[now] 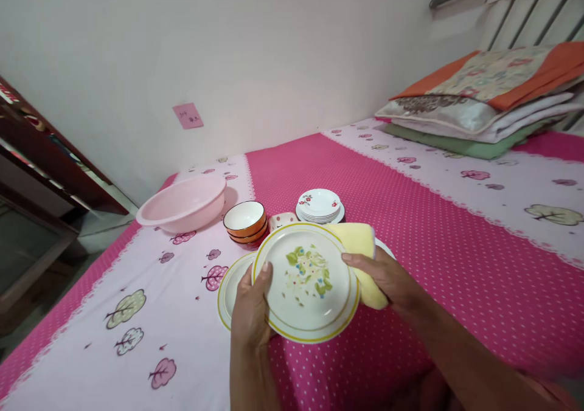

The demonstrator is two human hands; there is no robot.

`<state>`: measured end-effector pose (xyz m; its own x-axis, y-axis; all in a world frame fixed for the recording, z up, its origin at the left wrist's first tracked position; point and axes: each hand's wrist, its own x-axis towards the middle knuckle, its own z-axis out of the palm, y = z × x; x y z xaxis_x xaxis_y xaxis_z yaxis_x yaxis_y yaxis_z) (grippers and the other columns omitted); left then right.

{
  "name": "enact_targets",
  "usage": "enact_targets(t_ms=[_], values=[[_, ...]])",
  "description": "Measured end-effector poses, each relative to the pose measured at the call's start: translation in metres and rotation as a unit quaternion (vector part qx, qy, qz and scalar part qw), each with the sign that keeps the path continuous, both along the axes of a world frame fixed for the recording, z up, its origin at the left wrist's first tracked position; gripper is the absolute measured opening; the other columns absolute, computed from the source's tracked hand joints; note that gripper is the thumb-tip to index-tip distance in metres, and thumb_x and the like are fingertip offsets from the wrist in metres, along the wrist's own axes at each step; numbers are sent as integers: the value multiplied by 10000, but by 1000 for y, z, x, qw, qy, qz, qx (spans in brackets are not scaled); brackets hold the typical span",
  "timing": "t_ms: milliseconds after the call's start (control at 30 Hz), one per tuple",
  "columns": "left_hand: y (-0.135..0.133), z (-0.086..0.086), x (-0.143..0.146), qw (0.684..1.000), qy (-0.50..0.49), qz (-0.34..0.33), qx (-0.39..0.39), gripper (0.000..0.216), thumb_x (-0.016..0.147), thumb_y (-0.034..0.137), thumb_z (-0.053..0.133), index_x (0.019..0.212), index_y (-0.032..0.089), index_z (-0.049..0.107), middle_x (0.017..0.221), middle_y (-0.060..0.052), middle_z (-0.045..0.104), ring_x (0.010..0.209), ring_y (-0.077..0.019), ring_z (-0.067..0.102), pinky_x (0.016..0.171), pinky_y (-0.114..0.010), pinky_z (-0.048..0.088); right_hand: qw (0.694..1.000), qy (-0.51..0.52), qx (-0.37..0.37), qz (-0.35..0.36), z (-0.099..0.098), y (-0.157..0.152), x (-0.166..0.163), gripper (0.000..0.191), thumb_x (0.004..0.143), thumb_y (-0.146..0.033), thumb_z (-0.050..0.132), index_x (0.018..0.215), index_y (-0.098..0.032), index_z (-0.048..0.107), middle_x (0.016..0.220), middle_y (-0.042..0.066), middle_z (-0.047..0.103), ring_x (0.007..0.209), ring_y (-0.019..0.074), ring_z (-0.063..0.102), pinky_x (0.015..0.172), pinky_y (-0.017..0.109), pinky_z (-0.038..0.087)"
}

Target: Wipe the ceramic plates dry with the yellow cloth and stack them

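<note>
My left hand (pixel 250 310) grips the left rim of a white plate (pixel 305 289) with a yellow edge and a green floral print, thumb on its face. The plate is held up, tilted toward me. At its right rim my right hand (pixel 387 277) is closed on a folded yellow cloth (pixel 358 236), which wraps behind the plate's edge. Beneath and to the left lies a second yellow-rimmed plate (pixel 228 292), partly covered. A white rim (pixel 385 248) peeks out beyond the cloth; the rest of that piece is hidden.
Behind the plate stand orange stacked bowls (pixel 246 222), a dotted dish (pixel 281 219) and a stack of small flowered plates (pixel 319 204). A pink basin (pixel 182 207) sits at the left by the wall. Folded bedding (pixel 483 104) lies at the right on the pink bedspread (pixel 292 168).
</note>
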<state>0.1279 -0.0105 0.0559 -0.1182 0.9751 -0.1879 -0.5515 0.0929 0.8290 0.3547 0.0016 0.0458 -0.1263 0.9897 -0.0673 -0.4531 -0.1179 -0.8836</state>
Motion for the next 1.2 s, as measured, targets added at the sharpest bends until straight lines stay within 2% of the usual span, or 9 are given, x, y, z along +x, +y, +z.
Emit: enact_targets(t_ms=[100, 200, 367, 467, 567, 667, 833, 967, 1200], values=[[3, -1, 5, 997, -22, 71, 12, 434, 857, 264, 778, 1269, 175, 676, 1071, -102, 810, 942, -248, 785, 942, -414, 613, 999, 32, 11, -29, 0, -4, -16, 636, 770, -445, 848, 1326, -194, 670, 1205, 99, 784, 1099, 345, 740, 959, 458, 592], [6, -1, 21, 986, -53, 160, -2, 351, 927, 241, 686, 1273, 183, 672, 1130, -103, 797, 974, -242, 778, 932, -415, 620, 994, 43, 20, -100, -1, -12, -41, 671, 813, -489, 812, 1390, -206, 619, 1280, 92, 755, 1205, 342, 694, 1035, 455, 560], [3, -3, 53, 965, -51, 258, 4, 436, 963, 364, 659, 1373, 225, 610, 1273, -111, 747, 1144, -263, 724, 945, -401, 614, 983, 48, 0, -176, -4, -29, -74, 689, 837, -519, 780, 1424, -222, 578, 1359, 67, 715, 1279, 326, 650, 1064, 429, 550], [1, -2, 59, 968, -52, 246, 28, 436, 956, 353, 662, 1374, 237, 614, 1257, -104, 752, 1137, -262, 726, 956, -406, 605, 983, 49, -21, -174, -2, -27, -68, 721, 766, -498, 837, 1383, -206, 607, 1304, 78, 744, 1226, 344, 682, 1015, 436, 580], [1, 1, 45, 983, -67, 163, 58, 417, 891, 294, 730, 1294, 211, 662, 1173, -95, 779, 1066, -243, 747, 951, -378, 597, 987, 48, -33, -149, 3, -17, -40, 681, 701, -461, 877, 1294, -196, 671, 1178, 89, 793, 1092, 364, 740, 922, 456, 613], [0, 5, 22, 994, -30, 79, 76, 446, 826, 325, 803, 1236, 189, 691, 1140, -94, 788, 980, -218, 762, 898, -323, 604, 996, 15, -23, -83, 3, -9, -11, 567, 711, -444, 866, 1196, -184, 727, 1045, 88, 821, 952, 352, 774, 824, 447, 625], [-5, 8, -2, 998, 67, -4, 4, 511, 778, 414, 855, 1202, 168, 711, 988, -105, 810, 872, -254, 779, 841, -379, 624, 999, -38, -6, 21, -2, -8, 3, 525, 739, -427, 836, 1185, -166, 742, 994, 89, 824, 860, 328, 780, 769, 433, 615], [-4, 6, 2, 997, 39, 68, 17, 416, 801, 367, 833, 1144, 155, 729, 940, -98, 808, 875, -256, 781, 865, -389, 622, 1000, 6, 1, -11, -2, -9, -15, 563, 763, -484, 825, 1221, -172, 722, 1064, 95, 818, 988, 342, 767, 916, 473, 593], [2, -1, 32, 975, -30, 222, 8, 343, 948, 302, 659, 1280, 217, 678, 1152, -91, 784, 1020, -237, 759, 908, -388, 619, 988, 33, -10, -150, 0, -25, -54, 624, 795, -562, 786, 1291, -201, 675, 1201, 90, 783, 1153, 349, 713, 979, 435, 583]])
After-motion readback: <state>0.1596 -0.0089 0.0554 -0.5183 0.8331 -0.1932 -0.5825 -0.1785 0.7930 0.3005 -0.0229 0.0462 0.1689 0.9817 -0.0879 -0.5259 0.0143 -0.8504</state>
